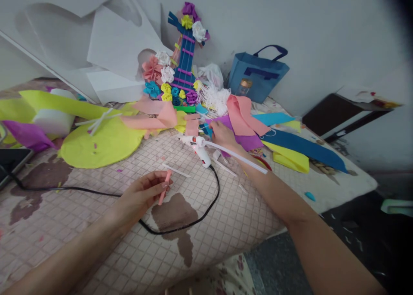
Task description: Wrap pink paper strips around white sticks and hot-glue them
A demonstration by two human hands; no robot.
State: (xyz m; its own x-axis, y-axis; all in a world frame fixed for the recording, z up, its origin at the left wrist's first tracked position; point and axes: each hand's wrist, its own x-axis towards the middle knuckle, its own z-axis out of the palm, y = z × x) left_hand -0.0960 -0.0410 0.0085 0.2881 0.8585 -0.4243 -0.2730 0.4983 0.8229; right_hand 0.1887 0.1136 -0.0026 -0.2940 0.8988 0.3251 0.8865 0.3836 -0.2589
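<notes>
My left hand (146, 192) pinches a small rolled pink paper strip (164, 187) over the checkered mat. My right hand (221, 134) reaches forward into the pile of coloured paper pieces (248, 123), fingers curled down on it; what they grip is hidden. A white glue gun (198, 148) with a long glue stick (238, 157) lies just left of that hand, its black cord (206, 209) looping toward me. Behind stands a blue paper guitar (186, 58) decorated with paper flowers.
A large yellow paper circle (103, 146) and white foam pieces lie at left. A blue bag (258, 73) with a jar sits against the wall. White boards (116, 45) lean at the back. A dark tablet (11, 161) is at the far left, a dark table (338, 112) at right.
</notes>
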